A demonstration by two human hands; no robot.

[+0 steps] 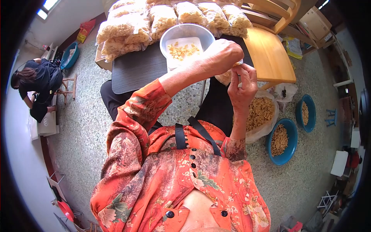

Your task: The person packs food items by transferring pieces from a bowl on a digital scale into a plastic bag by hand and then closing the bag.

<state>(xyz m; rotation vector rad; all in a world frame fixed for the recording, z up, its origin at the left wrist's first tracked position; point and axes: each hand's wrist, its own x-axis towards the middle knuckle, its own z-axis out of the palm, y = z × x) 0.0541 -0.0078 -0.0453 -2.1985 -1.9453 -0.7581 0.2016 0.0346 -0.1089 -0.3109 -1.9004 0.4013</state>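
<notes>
My left hand (226, 56) reaches across to the right, its fingers curled closed at the top edge of a clear plastic bag. My right hand (243, 83) pinches at the same edge, thumb and fingers together. Below them hangs part of the plastic bag (224, 78) with tan contents, mostly hidden by my hands. Left of my hands, a translucent basin (167, 38) on the dark table (133, 75) holds a white tray (196, 41) with some yellowish dried pieces (182, 51).
Filled clear bags (162, 17) are stacked along the table's back. A wooden chair (268, 54) stands right. On the floor are a large sack of tan pieces (261, 112) and two blue basins (292, 145) of sticks and pieces. Another person (40, 79) sits far left.
</notes>
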